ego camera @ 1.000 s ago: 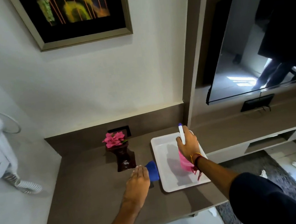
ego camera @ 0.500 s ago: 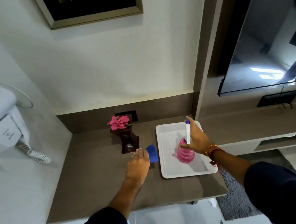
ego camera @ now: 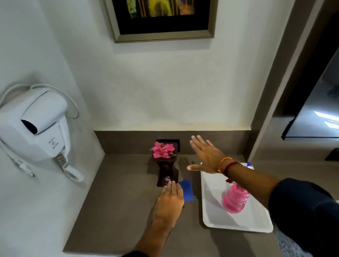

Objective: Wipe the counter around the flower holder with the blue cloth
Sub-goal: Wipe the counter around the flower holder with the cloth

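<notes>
A white wall-mounted hair dryer (ego camera: 34, 126) hangs on the left wall, above the left edge of the brown counter (ego camera: 113, 200), which has bare surface from that wall to the flower holder (ego camera: 167, 173). The dark holder stands upright near the back wall, long axis vertical, pink flowers (ego camera: 162, 150) on top. The left hand (ego camera: 169, 201) lies flat, palm down, pressing the blue cloth (ego camera: 187, 190) onto the counter just in front of the holder's base — fingertips nearly at the base, cloth showing at the hand's right side, in the narrow strip between holder and white tray (ego camera: 214, 215). The right hand (ego camera: 207, 155) hovers spread and empty, fingers apart, pointing toward the back wall just right of the holder. A pink spray bottle (ego camera: 235, 200) stands on the tray — the tray reaches close to the counter's front edge.
</notes>
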A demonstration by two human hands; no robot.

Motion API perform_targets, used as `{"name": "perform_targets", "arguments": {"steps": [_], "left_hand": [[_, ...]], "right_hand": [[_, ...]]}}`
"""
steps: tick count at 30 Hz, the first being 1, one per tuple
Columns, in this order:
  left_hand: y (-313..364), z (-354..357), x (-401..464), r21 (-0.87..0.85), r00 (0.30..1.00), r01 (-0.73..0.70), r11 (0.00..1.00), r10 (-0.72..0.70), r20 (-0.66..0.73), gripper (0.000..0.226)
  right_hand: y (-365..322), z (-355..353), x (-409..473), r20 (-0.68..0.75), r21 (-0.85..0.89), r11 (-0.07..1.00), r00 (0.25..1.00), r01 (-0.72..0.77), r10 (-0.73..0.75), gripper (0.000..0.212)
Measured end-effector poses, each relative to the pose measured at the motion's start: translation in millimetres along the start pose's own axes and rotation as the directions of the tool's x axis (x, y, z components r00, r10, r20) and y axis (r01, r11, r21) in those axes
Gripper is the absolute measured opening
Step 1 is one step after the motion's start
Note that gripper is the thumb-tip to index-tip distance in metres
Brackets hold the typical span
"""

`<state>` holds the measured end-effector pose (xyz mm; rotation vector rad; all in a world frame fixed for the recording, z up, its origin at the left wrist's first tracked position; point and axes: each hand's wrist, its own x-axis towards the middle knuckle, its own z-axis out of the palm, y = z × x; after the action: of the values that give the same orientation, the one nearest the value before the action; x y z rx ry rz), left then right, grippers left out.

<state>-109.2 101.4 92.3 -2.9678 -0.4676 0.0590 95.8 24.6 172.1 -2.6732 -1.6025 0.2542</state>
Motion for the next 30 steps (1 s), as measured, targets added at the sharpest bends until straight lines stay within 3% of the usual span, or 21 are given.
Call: {"name": "perform_targets", "arguments": {"steps": [4,11,19,22,24,26,28,30], "left_hand": [[-15.5,12.1,-7.0,-0.002,1.000,-0.023,1.000,0.023,-0.005,0.055],[-47.8,26.0,-3.8,0.009,0.999,-0.001,1.000,0.001,-0.052,0.062],[-62.9,34.3,12.8,-0.132,0.995,-0.065,0.989,0.054,-0.085,0.073],[-61.4,28.8,19.5,-0.270,0.989,0.143,0.952,-0.147,0.005,0.066],[-65.8,18.2,24.5,-0.417,0.934,0.349,0.839,-0.346,0.084,0.068],[-67.1,13.8,32.7,-0.542,0.824,0.539,0.644,-0.537,0.182,0.064],[-65.0,7.0,42.3,-0.641,0.687,0.643,0.419,-0.685,0.241,0.058],[-55.3,-1.2,57.0,-0.700,0.616,0.659,0.276,-0.731,0.292,0.057]], "right_hand": [[-30.5,-6.1,53.8,0.107,0.004,0.999,0.994,-0.035,0.034,0.101],[-44.0,-8.9,93.7,0.292,-0.007,0.999,0.956,-0.037,0.037,0.097],[-51.2,-3.7,99.6,0.245,0.069,0.988,0.962,-0.141,0.120,0.093],[-52.0,4.4,97.7,0.232,0.091,0.972,0.953,-0.219,0.193,0.095],[-53.1,7.8,97.1,0.219,0.111,0.961,0.950,-0.252,0.223,0.094],[-55.0,8.8,97.2,0.212,0.118,0.956,0.947,-0.270,0.241,0.093],[-57.8,7.5,95.7,0.211,0.129,0.952,0.946,-0.277,0.246,0.093],[-59.5,4.8,94.9,0.200,0.132,0.953,0.949,-0.272,0.243,0.089]]}}
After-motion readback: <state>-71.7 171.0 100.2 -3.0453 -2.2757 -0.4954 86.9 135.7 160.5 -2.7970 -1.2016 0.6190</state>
